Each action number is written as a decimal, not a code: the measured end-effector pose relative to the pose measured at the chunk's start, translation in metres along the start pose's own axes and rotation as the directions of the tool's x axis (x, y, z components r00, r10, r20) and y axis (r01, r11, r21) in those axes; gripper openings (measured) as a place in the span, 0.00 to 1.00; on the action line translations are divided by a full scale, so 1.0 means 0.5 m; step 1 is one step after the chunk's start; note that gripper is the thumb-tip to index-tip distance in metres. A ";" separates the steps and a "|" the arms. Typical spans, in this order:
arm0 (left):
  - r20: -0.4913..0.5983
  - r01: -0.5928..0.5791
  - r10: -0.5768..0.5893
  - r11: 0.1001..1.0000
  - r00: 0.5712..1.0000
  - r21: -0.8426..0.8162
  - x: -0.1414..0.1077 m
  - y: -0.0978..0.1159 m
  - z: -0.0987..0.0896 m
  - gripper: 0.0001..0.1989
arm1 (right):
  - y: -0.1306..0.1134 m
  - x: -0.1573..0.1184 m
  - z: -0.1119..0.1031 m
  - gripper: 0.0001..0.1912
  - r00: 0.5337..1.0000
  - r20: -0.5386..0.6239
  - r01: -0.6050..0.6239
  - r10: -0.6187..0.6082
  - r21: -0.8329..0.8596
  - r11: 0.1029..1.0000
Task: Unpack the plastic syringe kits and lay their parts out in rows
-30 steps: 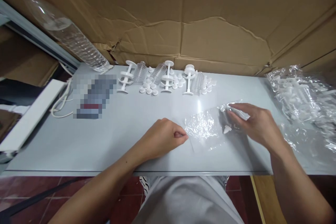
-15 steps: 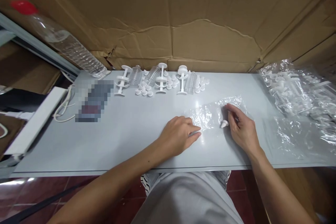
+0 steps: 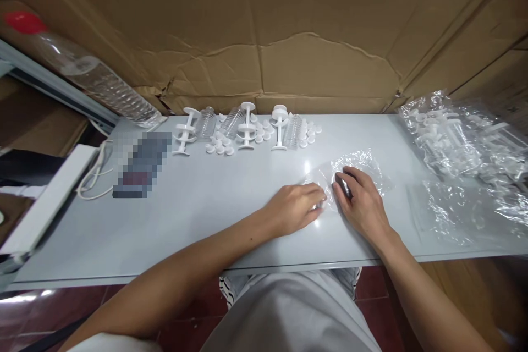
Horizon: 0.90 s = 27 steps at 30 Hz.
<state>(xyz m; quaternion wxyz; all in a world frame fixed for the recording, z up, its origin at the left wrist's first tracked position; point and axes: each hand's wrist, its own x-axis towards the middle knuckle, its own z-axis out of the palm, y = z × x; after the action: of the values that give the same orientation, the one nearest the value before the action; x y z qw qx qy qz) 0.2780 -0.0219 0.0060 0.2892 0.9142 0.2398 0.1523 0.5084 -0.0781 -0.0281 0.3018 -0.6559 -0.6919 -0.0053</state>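
A crinkled clear plastic bag (image 3: 365,164) lies flat on the grey table between and behind my hands. My left hand (image 3: 297,209) is closed at the bag's left end, thumb and fingers pinched at its edge. My right hand (image 3: 363,203) bends over the bag's middle, with thumb and fingertips gathered on the film. The small white cone-tipped piece does not show; the hands may be covering it. Behind, along the cardboard, stand white plungers (image 3: 246,126), clear ribbed syringe barrels (image 3: 293,131) and small white caps (image 3: 220,146) in three groups.
Filled clear bags (image 3: 454,135) of white parts are heaped at the right, with flat empty bags (image 3: 457,209) before them. A red-capped water bottle (image 3: 107,82), a blurred-out object (image 3: 144,162) and a white power strip (image 3: 51,198) occupy the left. Cardboard (image 3: 322,71) walls the back.
My right hand has moved left, closer to my left hand, and its fingers have come down on the bag. The white cone-tipped piece has gone from sight. The camera view has shifted slightly.
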 end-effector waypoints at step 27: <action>-0.303 0.150 -0.005 0.877 0.953 0.457 0.256 -0.125 -0.081 0.09 | -0.077 -0.064 -0.103 0.24 0.827 0.452 0.314 -0.334 0.121 0.942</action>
<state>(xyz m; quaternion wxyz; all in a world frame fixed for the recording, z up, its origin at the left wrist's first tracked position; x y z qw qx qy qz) 0.3465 0.1088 0.0181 0.0235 0.9138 0.3465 0.2105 0.4932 -0.1329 0.0152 0.1349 -0.5047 -0.8448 0.1156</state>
